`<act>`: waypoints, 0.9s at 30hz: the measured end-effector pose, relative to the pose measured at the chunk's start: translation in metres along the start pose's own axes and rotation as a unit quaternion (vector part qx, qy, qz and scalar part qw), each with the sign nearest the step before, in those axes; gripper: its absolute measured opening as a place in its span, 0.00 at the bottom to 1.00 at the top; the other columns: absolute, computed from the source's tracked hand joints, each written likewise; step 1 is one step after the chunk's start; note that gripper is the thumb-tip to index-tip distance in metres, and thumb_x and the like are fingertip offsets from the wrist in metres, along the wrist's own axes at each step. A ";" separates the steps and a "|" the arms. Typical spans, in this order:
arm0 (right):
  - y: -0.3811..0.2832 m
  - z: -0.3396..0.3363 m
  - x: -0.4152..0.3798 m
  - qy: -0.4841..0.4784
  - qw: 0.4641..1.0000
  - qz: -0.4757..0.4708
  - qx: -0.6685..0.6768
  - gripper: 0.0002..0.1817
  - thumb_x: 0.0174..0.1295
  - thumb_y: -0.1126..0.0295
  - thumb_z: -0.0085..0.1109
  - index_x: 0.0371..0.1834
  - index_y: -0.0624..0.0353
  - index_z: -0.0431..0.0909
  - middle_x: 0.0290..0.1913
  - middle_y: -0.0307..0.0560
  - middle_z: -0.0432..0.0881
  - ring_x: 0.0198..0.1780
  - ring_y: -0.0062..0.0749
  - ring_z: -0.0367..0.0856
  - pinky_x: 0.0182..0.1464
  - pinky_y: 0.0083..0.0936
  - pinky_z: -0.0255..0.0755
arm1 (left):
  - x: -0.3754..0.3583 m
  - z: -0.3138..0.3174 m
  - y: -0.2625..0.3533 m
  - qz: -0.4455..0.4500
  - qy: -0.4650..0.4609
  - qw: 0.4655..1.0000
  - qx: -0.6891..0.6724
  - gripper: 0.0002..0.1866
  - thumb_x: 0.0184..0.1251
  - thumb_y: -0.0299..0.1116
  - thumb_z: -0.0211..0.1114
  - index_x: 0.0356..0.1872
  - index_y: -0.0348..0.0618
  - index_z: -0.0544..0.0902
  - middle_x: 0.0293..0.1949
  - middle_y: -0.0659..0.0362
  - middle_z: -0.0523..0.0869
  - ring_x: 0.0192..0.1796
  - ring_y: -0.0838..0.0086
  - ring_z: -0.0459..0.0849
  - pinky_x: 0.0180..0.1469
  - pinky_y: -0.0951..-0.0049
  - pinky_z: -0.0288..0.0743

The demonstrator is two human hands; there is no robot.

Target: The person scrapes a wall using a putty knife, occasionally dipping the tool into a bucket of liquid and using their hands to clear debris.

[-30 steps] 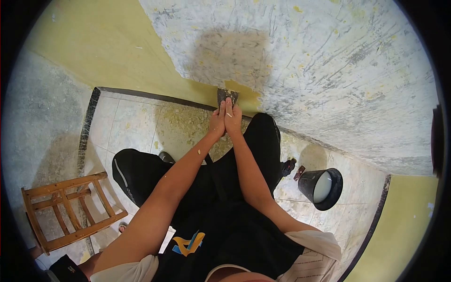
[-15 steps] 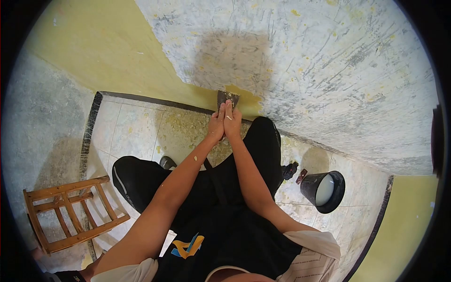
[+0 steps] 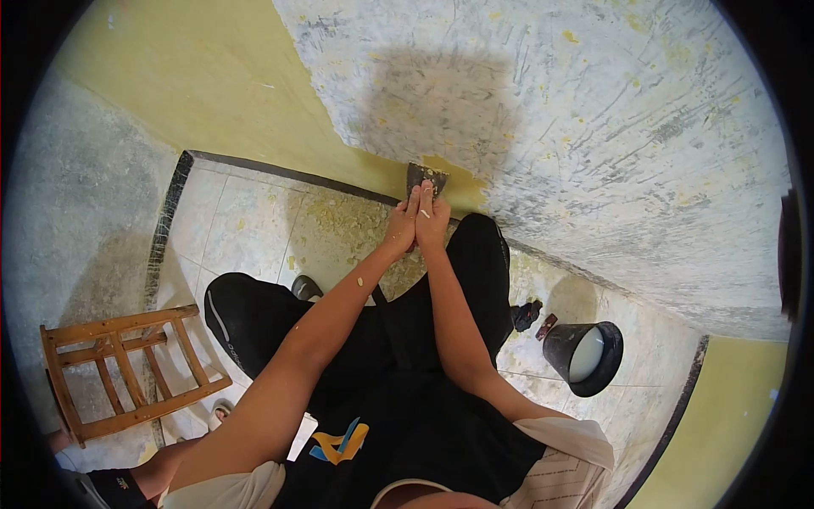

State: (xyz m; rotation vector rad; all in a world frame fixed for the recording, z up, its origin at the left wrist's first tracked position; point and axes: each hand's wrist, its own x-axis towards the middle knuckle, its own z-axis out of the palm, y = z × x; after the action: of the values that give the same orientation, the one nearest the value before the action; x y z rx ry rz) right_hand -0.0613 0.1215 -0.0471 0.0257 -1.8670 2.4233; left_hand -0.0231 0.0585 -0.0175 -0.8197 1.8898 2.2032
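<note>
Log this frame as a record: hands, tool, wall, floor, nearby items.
left hand: gripping scraper
right hand: gripping scraper, beside left
tool: scraper, dark broad blade, handle hidden
wall: yellow paint left, scraped pale surface right
floor: tiles with flakes
nearby: black bucket holding whitish liquid; slatted wooden frame

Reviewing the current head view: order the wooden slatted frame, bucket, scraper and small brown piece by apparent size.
1. Wooden slatted frame
2. Bucket
3. Scraper, visible part only; the rest is hidden
4. Small brown piece
</note>
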 end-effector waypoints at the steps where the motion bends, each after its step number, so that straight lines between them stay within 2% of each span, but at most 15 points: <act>1: -0.013 0.001 -0.003 -0.006 1.000 0.011 -0.001 0.32 0.80 0.55 0.57 0.18 0.65 0.67 0.16 0.40 0.70 0.22 0.21 0.68 0.24 0.31 0.64 | -0.003 0.000 0.002 -0.002 0.001 1.000 0.002 0.42 0.74 0.75 0.50 0.46 0.36 0.84 0.31 0.58 0.84 0.29 0.77 0.81 0.28 0.72 0.74; 3: -0.020 -0.002 -0.002 -0.012 1.000 0.021 -0.003 0.32 0.80 0.55 0.58 0.17 0.64 0.65 0.15 0.39 0.67 0.22 0.20 0.65 0.23 0.32 0.62 | -0.009 0.006 0.007 -0.014 0.000 1.000 -0.021 0.46 0.74 0.76 0.49 0.61 0.35 0.79 0.42 0.59 0.86 0.36 0.78 0.83 0.31 0.74 0.75; 6: 0.001 -0.008 0.006 -0.015 0.995 -0.008 -0.099 0.31 0.80 0.56 0.57 0.18 0.64 0.66 0.16 0.39 0.69 0.23 0.19 0.66 0.23 0.32 0.63 | -0.006 0.006 0.004 -0.023 -0.001 1.000 -0.020 0.45 0.74 0.76 0.49 0.60 0.35 0.79 0.43 0.59 0.86 0.36 0.78 0.83 0.32 0.74 0.75; 9: -0.002 -0.004 0.003 -0.015 0.997 0.009 -0.069 0.31 0.80 0.56 0.57 0.18 0.64 0.65 0.16 0.39 0.69 0.22 0.19 0.66 0.23 0.31 0.63 | -0.010 0.006 0.011 -0.024 0.007 1.000 -0.004 0.45 0.75 0.74 0.49 0.60 0.34 0.79 0.43 0.56 0.87 0.38 0.76 0.84 0.36 0.73 0.78; 10: -0.002 0.003 0.003 -0.014 1.000 0.027 0.008 0.32 0.80 0.56 0.58 0.18 0.64 0.65 0.16 0.39 0.69 0.22 0.19 0.66 0.23 0.32 0.62 | -0.008 0.001 0.013 -0.026 0.007 1.000 -0.004 0.45 0.75 0.74 0.49 0.60 0.34 0.79 0.43 0.56 0.87 0.38 0.76 0.84 0.36 0.73 0.78; 11: -0.004 0.006 0.003 -0.012 0.995 0.045 0.085 0.32 0.80 0.56 0.58 0.17 0.64 0.64 0.16 0.39 0.68 0.22 0.19 0.65 0.23 0.32 0.61 | -0.005 -0.006 0.017 -0.010 -0.007 0.999 0.048 0.44 0.76 0.74 0.50 0.60 0.34 0.79 0.42 0.56 0.87 0.37 0.75 0.84 0.36 0.72 0.78; 12: -0.014 0.006 0.001 -0.012 0.995 0.047 0.084 0.32 0.80 0.56 0.58 0.17 0.64 0.64 0.16 0.39 0.68 0.22 0.19 0.65 0.23 0.32 0.61 | -0.002 -0.011 0.016 0.004 -0.019 0.995 0.100 0.44 0.76 0.73 0.50 0.60 0.33 0.80 0.41 0.55 0.87 0.37 0.75 0.84 0.36 0.72 0.78; 14: -0.034 0.008 -0.004 -0.064 0.990 0.078 0.102 0.24 0.83 0.56 0.51 0.29 0.61 0.72 0.24 0.41 0.76 0.25 0.28 0.80 0.30 0.31 0.77 | 0.006 -0.012 0.002 0.023 0.004 0.994 0.103 0.43 0.77 0.72 0.50 0.59 0.33 0.80 0.38 0.56 0.86 0.36 0.77 0.83 0.34 0.73 0.77; 15: -0.017 0.007 0.000 -0.062 0.990 0.078 0.103 0.24 0.83 0.56 0.51 0.29 0.61 0.72 0.24 0.41 0.76 0.25 0.28 0.80 0.30 0.31 0.77 | 0.009 -0.011 -0.001 0.046 0.026 0.993 0.106 0.42 0.77 0.72 0.50 0.57 0.33 0.80 0.36 0.57 0.85 0.34 0.78 0.82 0.31 0.74 0.76; 16: 0.015 0.002 0.006 -0.037 0.996 0.057 0.062 0.29 0.81 0.55 0.54 0.22 0.63 0.68 0.20 0.40 0.73 0.23 0.24 0.74 0.26 0.31 0.70 | 0.006 -0.009 0.000 0.045 0.025 0.993 0.107 0.42 0.77 0.72 0.50 0.57 0.33 0.80 0.36 0.57 0.85 0.34 0.78 0.82 0.31 0.74 0.76; 18: 0.023 -0.001 0.009 -0.012 0.999 0.034 0.023 0.34 0.80 0.54 0.57 0.16 0.65 0.64 0.15 0.40 0.69 0.20 0.20 0.67 0.22 0.31 0.63 | -0.002 -0.002 0.005 0.038 0.022 0.998 0.054 0.42 0.77 0.72 0.49 0.58 0.34 0.80 0.36 0.58 0.86 0.34 0.78 0.82 0.32 0.73 0.76; 21: -0.026 -0.006 0.004 -0.023 0.999 0.033 -0.020 0.34 0.80 0.54 0.57 0.15 0.66 0.68 0.14 0.41 0.70 0.20 0.21 0.66 0.22 0.32 0.62 | -0.005 0.008 0.005 -0.010 0.008 1.000 -0.011 0.43 0.77 0.73 0.49 0.59 0.34 0.80 0.37 0.58 0.86 0.36 0.78 0.82 0.34 0.73 0.77; 23: -0.045 -0.011 0.005 -0.037 0.987 0.003 -0.157 0.34 0.80 0.55 0.57 0.16 0.68 0.71 0.13 0.41 0.70 0.20 0.22 0.68 0.22 0.33 0.63 | -0.011 0.010 0.012 -0.022 -0.004 1.000 -0.020 0.45 0.76 0.74 0.49 0.60 0.33 0.80 0.41 0.55 0.87 0.37 0.74 0.84 0.36 0.70 0.78; 25: -0.042 -0.009 0.003 -0.043 0.992 0.013 -0.121 0.33 0.80 0.55 0.56 0.17 0.68 0.71 0.14 0.41 0.71 0.20 0.23 0.70 0.23 0.32 0.65 | -0.008 0.009 0.007 -0.034 -0.016 0.999 -0.026 0.47 0.75 0.75 0.48 0.60 0.32 0.80 0.44 0.52 0.89 0.37 0.70 0.86 0.39 0.67 0.80; 27: -0.044 0.000 0.002 -0.046 0.995 0.023 -0.086 0.33 0.81 0.55 0.55 0.17 0.67 0.71 0.15 0.41 0.73 0.20 0.23 0.73 0.23 0.32 0.67 | -0.002 0.007 0.002 0.015 0.029 0.999 -0.005 0.48 0.74 0.75 0.49 0.57 0.29 0.81 0.42 0.50 0.89 0.38 0.69 0.87 0.38 0.67 0.80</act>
State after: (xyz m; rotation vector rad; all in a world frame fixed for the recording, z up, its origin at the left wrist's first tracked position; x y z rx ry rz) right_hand -0.0601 0.1330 -0.0049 0.0863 -2.1322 2.3189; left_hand -0.0251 0.0654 -0.0142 -0.8728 1.9325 2.2305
